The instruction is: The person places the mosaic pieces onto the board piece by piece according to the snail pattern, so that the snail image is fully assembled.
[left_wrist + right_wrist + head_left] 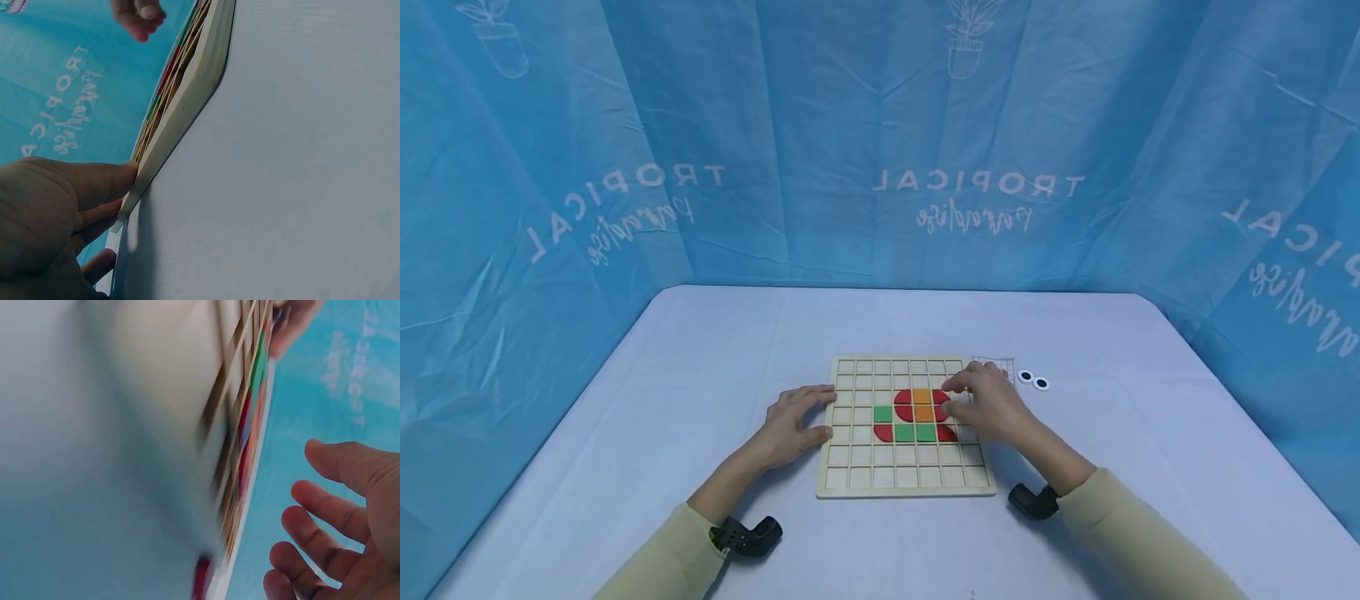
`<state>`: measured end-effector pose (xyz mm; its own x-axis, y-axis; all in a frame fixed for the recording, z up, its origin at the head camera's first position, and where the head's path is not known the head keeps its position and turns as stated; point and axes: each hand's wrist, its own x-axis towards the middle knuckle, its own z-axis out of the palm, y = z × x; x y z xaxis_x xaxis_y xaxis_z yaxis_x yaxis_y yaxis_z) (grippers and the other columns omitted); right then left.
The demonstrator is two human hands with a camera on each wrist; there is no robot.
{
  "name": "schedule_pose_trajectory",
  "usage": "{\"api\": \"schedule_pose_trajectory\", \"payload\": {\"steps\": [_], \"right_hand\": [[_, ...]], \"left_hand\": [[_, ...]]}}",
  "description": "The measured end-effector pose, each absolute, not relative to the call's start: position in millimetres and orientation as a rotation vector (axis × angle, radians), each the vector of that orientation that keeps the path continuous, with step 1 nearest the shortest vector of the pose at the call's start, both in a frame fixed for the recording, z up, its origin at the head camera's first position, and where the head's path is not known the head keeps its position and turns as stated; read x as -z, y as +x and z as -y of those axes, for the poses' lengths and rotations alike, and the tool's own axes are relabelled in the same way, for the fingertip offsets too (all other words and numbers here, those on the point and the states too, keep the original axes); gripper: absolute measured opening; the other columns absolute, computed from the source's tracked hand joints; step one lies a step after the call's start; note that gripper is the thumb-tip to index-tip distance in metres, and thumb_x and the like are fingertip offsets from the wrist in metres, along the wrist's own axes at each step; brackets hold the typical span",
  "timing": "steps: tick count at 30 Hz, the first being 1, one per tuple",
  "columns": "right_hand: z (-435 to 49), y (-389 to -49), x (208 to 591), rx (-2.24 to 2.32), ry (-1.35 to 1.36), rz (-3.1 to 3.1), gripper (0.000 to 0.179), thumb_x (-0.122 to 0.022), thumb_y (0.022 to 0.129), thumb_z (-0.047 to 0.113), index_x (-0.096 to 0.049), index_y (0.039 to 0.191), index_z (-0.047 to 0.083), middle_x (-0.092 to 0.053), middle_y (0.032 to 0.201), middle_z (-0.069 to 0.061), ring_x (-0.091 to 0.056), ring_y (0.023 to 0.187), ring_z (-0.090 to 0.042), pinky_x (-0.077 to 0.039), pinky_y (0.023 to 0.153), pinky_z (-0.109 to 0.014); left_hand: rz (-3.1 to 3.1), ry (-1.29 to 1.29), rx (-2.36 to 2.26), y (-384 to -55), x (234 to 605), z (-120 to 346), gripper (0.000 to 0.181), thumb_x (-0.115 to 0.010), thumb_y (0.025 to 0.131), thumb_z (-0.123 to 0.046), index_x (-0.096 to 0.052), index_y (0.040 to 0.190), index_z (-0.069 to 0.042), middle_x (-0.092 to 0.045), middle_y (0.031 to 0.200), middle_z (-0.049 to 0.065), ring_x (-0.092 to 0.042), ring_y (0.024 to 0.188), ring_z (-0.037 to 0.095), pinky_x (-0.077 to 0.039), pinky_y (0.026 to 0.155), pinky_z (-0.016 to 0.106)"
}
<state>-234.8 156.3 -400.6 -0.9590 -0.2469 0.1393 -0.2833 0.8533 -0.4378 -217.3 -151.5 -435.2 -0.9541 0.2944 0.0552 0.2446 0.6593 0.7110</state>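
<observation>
On the table lies a square wooden grid board (906, 477). Its cells hold red rounded pieces (903, 397), orange square pieces (922, 397) and green square pieces (905, 432) around the middle. At the board's left edge, my left hand (788, 427) rests its thumb and fingertips against the frame, fingers loosely spread, as the left wrist view also shows. Over the right part of the board is my right hand (988, 404), partly covering some cells. In the right wrist view its fingers (306, 528) are spread and relaxed, with nothing between them.
Behind the right hand lies a printed grid card (1006, 364), partly covered by it. Two white discs with black centres, one of them an eye-like disc (1041, 383), lie to its right. A blue printed curtain (880, 100) surrounds the white table (737, 333).
</observation>
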Motion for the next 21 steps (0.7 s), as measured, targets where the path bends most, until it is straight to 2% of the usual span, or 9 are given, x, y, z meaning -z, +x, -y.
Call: {"api": "schedule_pose_trajectory", "payload": {"steps": [8, 13, 21], "right_hand": [[-203, -240, 406, -0.699, 0.217, 3.009, 0.031, -0.076, 0.078, 0.025, -0.071, 0.106, 0.014, -0.061, 0.100, -0.005, -0.047, 0.094, -0.020, -0.044, 0.070, -0.028], [-220, -241, 407, -0.656, 0.171, 3.025, 0.031, -0.074, 0.078, 0.024, -0.071, 0.107, 0.012, -0.061, 0.104, -0.009, -0.047, 0.097, -0.023, -0.046, 0.075, -0.035], [-234, -245, 412, -0.580, 0.149, 3.052, 0.035, -0.076, 0.076, 0.020, -0.070, 0.109, 0.010, -0.061, 0.104, -0.013, -0.048, 0.098, -0.027, -0.048, 0.075, -0.037]], "left_hand": [[-2.800, 0.450, -1.186, -217, 434, 152, 0.051, -0.068, 0.084, -0.013, -0.053, 0.132, -0.007, -0.043, 0.146, 0.007, -0.025, 0.138, 0.035, -0.012, 0.111, 0.060], [-2.807, 0.477, -1.185, -216, 433, 152, 0.051, -0.068, 0.084, -0.013, -0.052, 0.132, -0.006, -0.044, 0.146, 0.008, -0.026, 0.137, 0.037, -0.013, 0.110, 0.061], [-2.793, 0.463, -1.188, -217, 433, 152, 0.051, -0.067, 0.084, -0.014, -0.052, 0.132, -0.008, -0.043, 0.146, 0.007, -0.025, 0.138, 0.036, -0.012, 0.111, 0.060]]}}
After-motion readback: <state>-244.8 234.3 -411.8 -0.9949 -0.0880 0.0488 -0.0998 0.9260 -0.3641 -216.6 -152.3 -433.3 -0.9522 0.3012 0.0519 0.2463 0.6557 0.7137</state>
